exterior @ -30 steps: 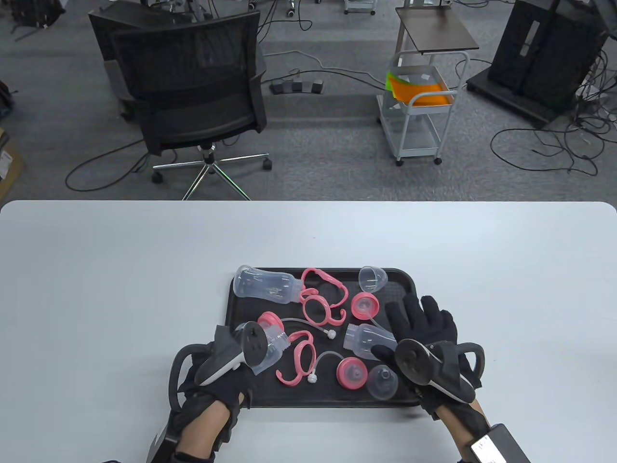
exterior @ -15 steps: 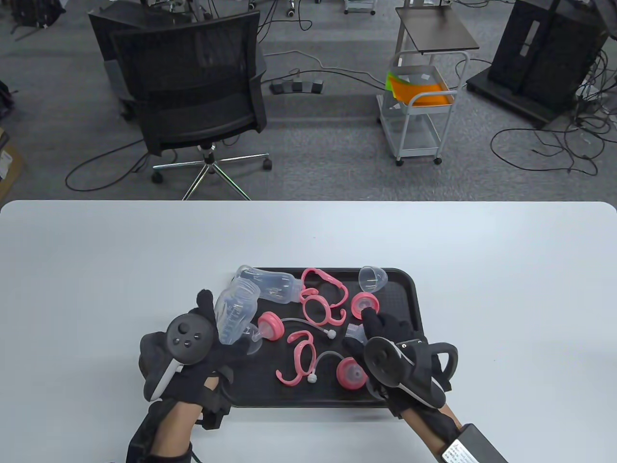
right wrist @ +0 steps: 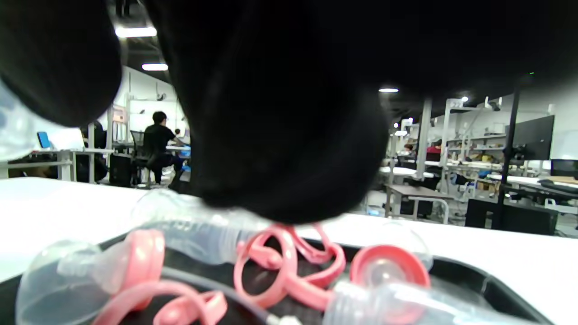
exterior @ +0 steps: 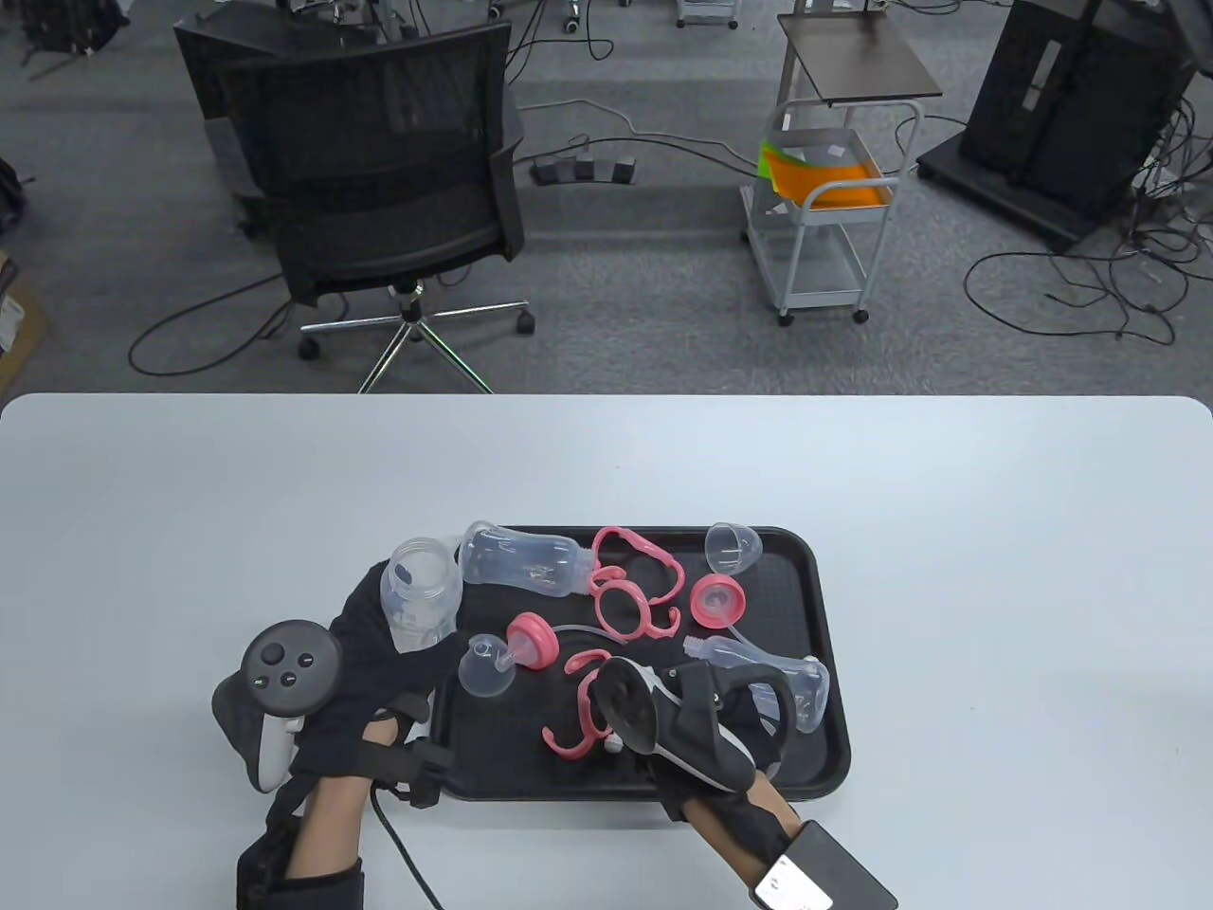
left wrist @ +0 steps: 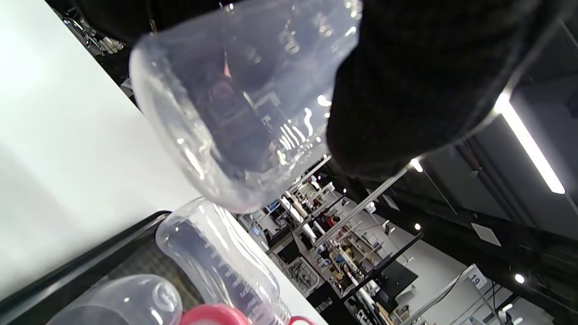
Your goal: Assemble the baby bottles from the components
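My left hand [exterior: 403, 630] grips a clear bottle body [exterior: 420, 592] upright, mouth up, just left of the black tray [exterior: 824, 654]; the left wrist view shows its base [left wrist: 235, 113] against my fingers [left wrist: 406, 90]. My right hand [exterior: 663, 706] hovers low over the tray's front middle, beside a pink handle [exterior: 588, 706]; its fingers are hidden under the tracker. Two more clear bottles lie on the tray, at the back left [exterior: 521, 559] and at the right [exterior: 763, 668]. Pink handles [exterior: 630, 592], a pink collar [exterior: 717, 600] and a collar with a clear nipple [exterior: 507, 654] lie between them.
A clear dome cap [exterior: 733, 547] lies at the tray's back. The white table [exterior: 995, 569] stretches around the tray. An office chair [exterior: 379, 171] and a cart [exterior: 824, 209] stand on the floor beyond the far edge.
My left hand lifted the bottle from the tray, carried it left and turned it upright. My right hand left the right bottle and moved left over the tray's front, covering a collar and cap.
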Action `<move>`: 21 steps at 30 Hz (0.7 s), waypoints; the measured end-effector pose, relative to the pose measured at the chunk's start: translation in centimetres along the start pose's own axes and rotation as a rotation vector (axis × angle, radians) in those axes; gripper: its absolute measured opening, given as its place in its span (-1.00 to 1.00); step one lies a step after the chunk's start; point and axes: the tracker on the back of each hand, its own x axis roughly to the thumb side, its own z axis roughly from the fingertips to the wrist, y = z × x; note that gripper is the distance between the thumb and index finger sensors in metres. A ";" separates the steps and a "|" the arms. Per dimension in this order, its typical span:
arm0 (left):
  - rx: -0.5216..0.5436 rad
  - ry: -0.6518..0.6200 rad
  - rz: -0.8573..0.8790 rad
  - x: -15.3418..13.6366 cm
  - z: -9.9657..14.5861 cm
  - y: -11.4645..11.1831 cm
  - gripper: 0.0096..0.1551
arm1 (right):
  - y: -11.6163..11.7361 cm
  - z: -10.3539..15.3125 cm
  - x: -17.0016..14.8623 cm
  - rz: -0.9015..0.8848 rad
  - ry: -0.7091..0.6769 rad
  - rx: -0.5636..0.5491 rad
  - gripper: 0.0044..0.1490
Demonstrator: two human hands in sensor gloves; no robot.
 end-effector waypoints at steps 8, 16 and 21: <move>0.036 0.014 0.008 -0.3 0.0 0.2 0.27 | 2.9 -0.3 2.9 -0.020 0.056 0.091 -0.28; 0.037 0.010 0.000 -0.3 0.0 0.1 0.27 | 5.5 -1.1 4.4 0.065 0.153 0.163 -0.21; 0.028 0.004 -0.016 -0.2 0.0 -0.3 0.27 | 7.1 -1.8 4.6 0.119 0.206 0.247 -0.19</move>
